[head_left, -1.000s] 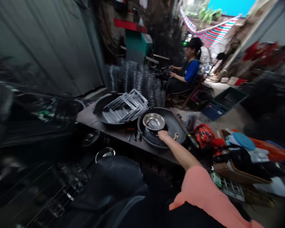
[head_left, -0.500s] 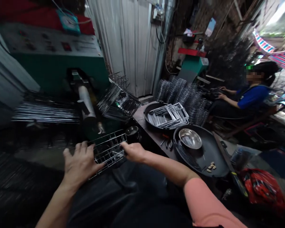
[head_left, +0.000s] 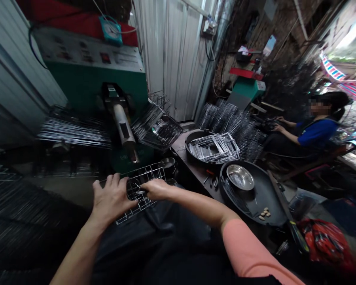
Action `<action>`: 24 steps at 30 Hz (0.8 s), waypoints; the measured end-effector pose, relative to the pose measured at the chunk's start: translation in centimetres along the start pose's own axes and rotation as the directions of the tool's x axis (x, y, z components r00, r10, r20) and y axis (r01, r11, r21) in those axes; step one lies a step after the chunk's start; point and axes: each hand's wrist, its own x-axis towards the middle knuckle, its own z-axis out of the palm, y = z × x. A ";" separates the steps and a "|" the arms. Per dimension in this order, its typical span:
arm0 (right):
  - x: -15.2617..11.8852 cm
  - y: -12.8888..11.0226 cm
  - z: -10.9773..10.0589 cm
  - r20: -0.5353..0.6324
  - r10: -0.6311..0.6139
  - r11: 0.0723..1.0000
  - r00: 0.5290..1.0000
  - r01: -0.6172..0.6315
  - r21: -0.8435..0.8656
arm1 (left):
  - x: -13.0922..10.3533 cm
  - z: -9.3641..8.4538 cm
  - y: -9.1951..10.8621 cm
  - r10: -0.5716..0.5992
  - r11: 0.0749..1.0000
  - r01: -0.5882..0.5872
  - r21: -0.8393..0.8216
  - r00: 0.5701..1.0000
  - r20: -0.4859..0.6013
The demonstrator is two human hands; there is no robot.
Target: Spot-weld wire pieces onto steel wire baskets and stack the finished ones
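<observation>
A silver wire rack (head_left: pixel 150 174) with a grid of crossed bars lies low in front of me, over my dark apron. My left hand (head_left: pixel 111 198) grips its left end, with the fingers over the far side and the thumb along the near bars. Over the middle of the rack is my right hand (head_left: pixel 157 189), closed around a small dark-handled metal tool (head_left: pixel 142 190). The tool's tip points left among the bars; its exact kind is hard to make out. Just beyond the rack stands a green machine (head_left: pixel 95 79) with a metal cylindrical arm (head_left: pixel 123 122).
Stacked wire frames (head_left: pixel 158 126) stand by the machine. On the right, a black pan (head_left: pixel 191 152) holds wire frames; a black tray (head_left: pixel 268 194) carries a steel bowl (head_left: pixel 240 177) and several small tan pieces (head_left: pixel 264 213). Pliers (head_left: pixel 214 183) lie nearby. A person (head_left: pixel 317 126) sits far right.
My right hand has moved left along the rack, from its right end toward the middle. The left hand keeps its hold. The view has turned slightly left.
</observation>
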 end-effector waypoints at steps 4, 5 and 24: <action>0.2 0.9 -1.1 0.049 -0.186 0.983 0.981 0.186 0.003 | 0.4 0.2 -0.7 -0.008 1.000 0.008 -0.019 1.000 -0.002; 0.3 1.0 -1.2 0.042 -0.224 0.975 0.974 0.224 -0.003 | 0.5 0.3 -0.8 -0.009 1.000 0.009 -0.027 1.000 0.001; 1.2 2.0 -1.1 -0.112 -0.238 0.957 0.965 0.214 -0.197 | 3.2 1.1 -2.4 -0.027 0.997 0.030 -0.069 0.999 0.047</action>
